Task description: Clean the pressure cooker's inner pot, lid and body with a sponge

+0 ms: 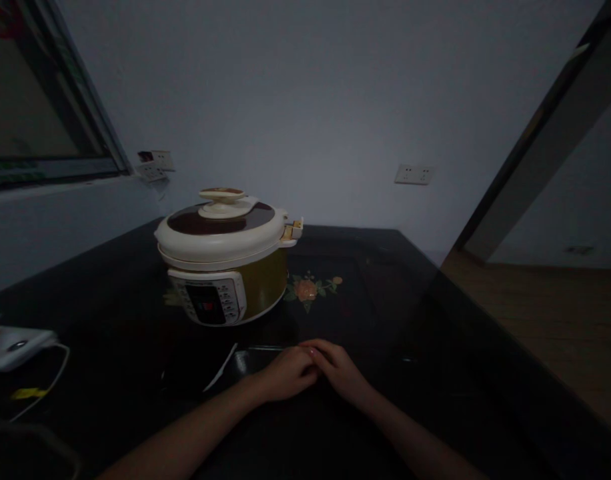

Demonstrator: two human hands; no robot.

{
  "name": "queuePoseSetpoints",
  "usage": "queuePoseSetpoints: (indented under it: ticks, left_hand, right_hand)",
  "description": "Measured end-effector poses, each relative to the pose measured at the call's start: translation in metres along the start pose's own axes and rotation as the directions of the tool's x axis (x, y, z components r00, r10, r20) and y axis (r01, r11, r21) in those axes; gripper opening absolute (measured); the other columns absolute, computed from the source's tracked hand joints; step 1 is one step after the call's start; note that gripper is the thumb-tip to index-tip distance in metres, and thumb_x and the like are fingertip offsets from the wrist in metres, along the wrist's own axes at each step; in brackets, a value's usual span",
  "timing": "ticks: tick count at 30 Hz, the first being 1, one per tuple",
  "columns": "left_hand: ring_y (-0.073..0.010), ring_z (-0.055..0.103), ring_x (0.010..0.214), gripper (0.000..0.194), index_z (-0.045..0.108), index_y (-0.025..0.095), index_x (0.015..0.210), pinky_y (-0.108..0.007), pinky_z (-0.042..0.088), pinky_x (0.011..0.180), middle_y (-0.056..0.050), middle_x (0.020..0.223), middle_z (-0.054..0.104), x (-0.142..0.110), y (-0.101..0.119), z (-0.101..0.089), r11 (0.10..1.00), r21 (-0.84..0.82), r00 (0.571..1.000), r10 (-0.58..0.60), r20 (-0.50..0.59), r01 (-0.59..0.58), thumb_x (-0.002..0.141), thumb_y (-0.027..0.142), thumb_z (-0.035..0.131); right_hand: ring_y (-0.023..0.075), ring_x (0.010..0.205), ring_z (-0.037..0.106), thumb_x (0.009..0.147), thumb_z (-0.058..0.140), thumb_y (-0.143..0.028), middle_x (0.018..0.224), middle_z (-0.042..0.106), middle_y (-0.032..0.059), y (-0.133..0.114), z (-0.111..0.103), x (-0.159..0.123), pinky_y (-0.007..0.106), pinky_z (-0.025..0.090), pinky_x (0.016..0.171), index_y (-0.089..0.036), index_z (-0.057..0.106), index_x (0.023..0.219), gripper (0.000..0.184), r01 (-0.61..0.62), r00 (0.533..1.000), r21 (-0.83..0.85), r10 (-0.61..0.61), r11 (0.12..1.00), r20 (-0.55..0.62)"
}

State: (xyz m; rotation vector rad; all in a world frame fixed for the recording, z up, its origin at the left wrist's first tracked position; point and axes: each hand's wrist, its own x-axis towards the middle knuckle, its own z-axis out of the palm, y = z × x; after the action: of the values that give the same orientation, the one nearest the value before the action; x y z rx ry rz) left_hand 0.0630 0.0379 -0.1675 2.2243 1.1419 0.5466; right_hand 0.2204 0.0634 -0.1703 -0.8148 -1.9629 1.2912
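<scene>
My hands rest together on the dark tabletop [355, 427], near the front of the view. My left hand [289, 373] is closed, its fingers curled inward and partly hidden. Over its knuckles lie the bent fingers of my right hand [341, 375], closed around it. No object shows in either hand. Just beyond them stands a cream and olive-gold electric pressure cooker [260, 283]. Its lid [220, 247] is on, with a knob handle on top, and its control panel [208, 300] faces forward and left.
At the left lies a white device [18, 347] with a cable and a yellow tag [29, 393]. A thin pale strip [220, 368] is left of my hands. Flower decoration [305, 290] marks the tabletop. Wall sockets [414, 175] are behind; wooden floor [540, 327] is at right.
</scene>
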Motion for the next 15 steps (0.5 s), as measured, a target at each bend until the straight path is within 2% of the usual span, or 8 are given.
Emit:
queuePoseSetpoints:
  ticks: [8,15]
  left_hand:
    - [-0.0173,0.066,0.091,0.024,0.068,0.017,0.098,-0.028,0.049,0.083,-0.006,0.101,0.072,-0.001,-0.0022,0.0,1.0,-0.002,1.0,0.006,0.014,-0.006,0.083,0.011,0.05]
    - [-0.0192,0.066,0.092,0.023,0.067,0.014,0.098,-0.03,0.049,0.083,-0.009,0.102,0.072,-0.0004,0.0001,-0.0011,1.0,0.004,1.0,0.021,0.008,-0.021,0.084,0.012,0.049]
  right_hand:
    - [0.021,0.103,0.064,0.093,0.046,-0.037,0.109,0.07,0.0091,-0.0058,-0.0004,-0.0009,0.037,0.045,0.094,-0.018,0.067,0.107,0.032,-0.006,1.0,-0.004,0.006,1.0,-0.001]
    - [0.021,0.103,0.064,0.093,0.046,-0.039,0.108,0.071,0.0079,-0.0048,-0.0004,-0.0011,0.037,0.046,0.093,-0.02,0.067,0.107,0.032,0.002,1.0,-0.006,-0.002,1.0,-0.006]
